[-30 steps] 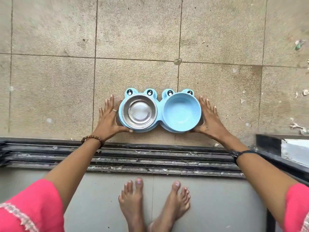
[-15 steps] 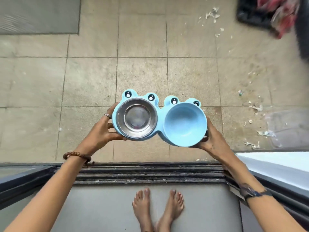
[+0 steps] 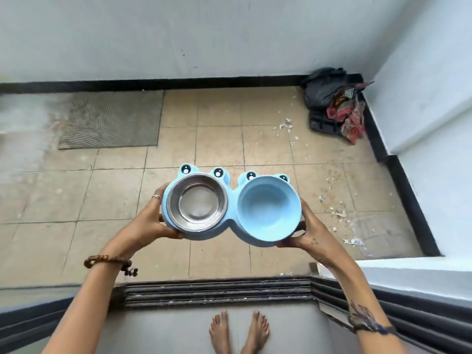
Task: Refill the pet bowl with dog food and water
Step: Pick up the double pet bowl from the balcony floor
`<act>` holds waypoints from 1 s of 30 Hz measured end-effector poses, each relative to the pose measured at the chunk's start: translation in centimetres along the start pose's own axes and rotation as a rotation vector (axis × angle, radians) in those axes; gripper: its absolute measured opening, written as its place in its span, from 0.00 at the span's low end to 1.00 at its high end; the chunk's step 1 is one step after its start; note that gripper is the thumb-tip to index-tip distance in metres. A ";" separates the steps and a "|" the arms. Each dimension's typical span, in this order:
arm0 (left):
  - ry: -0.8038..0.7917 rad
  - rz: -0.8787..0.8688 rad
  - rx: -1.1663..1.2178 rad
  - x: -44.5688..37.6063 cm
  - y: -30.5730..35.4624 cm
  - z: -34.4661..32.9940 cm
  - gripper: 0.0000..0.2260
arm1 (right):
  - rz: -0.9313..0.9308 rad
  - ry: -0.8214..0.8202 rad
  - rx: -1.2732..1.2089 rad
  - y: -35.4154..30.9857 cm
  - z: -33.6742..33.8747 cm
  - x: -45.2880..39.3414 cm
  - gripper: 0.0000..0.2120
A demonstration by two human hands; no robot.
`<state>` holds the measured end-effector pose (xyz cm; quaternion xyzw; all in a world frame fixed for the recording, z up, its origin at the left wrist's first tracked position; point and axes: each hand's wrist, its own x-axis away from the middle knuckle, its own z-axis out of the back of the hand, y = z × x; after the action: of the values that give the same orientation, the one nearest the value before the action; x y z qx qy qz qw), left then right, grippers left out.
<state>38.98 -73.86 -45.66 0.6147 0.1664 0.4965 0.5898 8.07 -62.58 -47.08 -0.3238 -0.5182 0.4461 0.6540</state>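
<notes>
**The double bowl held level between my two hands**

Head view: I hold the pet bowl (image 3: pixel 231 208) in the air in front of me, above the tiled floor (image 3: pixel 107 195), and it touches nothing except my hands. Its long axis goes from left to right across my body. My left hand (image 3: pixel 149 223) grips the left end, beside the steel dish (image 3: pixel 198 203); the thumb is curled over the near rim and the fingers are under the base. My right hand (image 3: pixel 306 232) grips the right end, beside the blue plastic dish (image 3: pixel 268 208), in the same way, with the thumb on the near edge. Both hands are at about the same distance from me, so the bowl is nearly level, with the frog eyes on the far side. Both dishes look empty; I see no food and no water.

I judge that the next move is to carry the bowl to the place of filling. For this, the left-right axis must stay level between my hands, because the dishes may be loose in the base. The door track (image 3: pixel 217 292) lies just in front of my feet (image 3: pixel 238 330).
</notes>
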 end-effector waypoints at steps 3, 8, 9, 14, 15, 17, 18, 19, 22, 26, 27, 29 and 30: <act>-0.030 -0.016 0.032 3.5 5.0 0.0 0.45 | 0.013 0.018 -0.023 -4.7 1.6 4.5 0.45; -0.112 -0.090 0.019 9.0 11.6 -0.7 0.45 | 0.064 0.085 -0.061 -9.7 3.0 12.5 0.43; -0.133 -0.100 0.011 9.7 12.2 -0.8 0.46 | 0.077 0.100 -0.080 -10.2 2.9 13.6 0.43; -0.264 -0.204 -0.090 15.6 15.6 -2.6 0.51 | 0.069 0.240 -0.161 -11.8 1.5 23.6 0.45; -0.302 -0.228 -0.115 16.9 16.1 -3.1 0.51 | 0.078 0.276 -0.174 -11.9 1.0 25.8 0.46; -0.377 -0.272 -0.157 19.1 16.7 -4.0 0.51 | 0.110 0.334 -0.194 -12.0 -0.1 29.8 0.50; -0.413 -0.286 -0.170 20.3 16.9 -4.6 0.51 | 0.120 0.364 -0.202 -12.0 -0.9 32.1 0.52; -0.449 -0.294 -0.179 21.6 17.0 -5.1 0.51 | 0.123 0.400 -0.209 -12.1 -1.7 34.3 0.54; -0.542 -0.331 -0.225 24.9 17.3 -6.8 0.52 | 0.126 0.502 -0.247 -12.3 -4.2 40.9 0.52; -0.709 -0.364 -0.213 29.4 18.0 -11.3 0.51 | 0.130 0.695 -0.287 -12.1 -7.4 49.3 0.48; -0.738 -0.364 -0.216 30.2 18.1 -12.6 0.52 | 0.128 0.734 -0.289 -11.9 -7.8 50.8 0.46; -0.821 -0.387 -0.262 31.7 18.5 -15.9 0.52 | 0.092 0.849 -0.275 -10.9 -8.5 54.5 0.46; -0.855 -0.409 -0.294 32.4 18.7 -17.6 0.53 | 0.070 0.900 -0.281 -9.9 -8.8 56.3 0.49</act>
<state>32.25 -43.07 -18.91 0.6284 -0.0450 0.0925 0.7710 22.68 -14.41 -18.60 -0.5877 -0.2272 0.2086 0.7480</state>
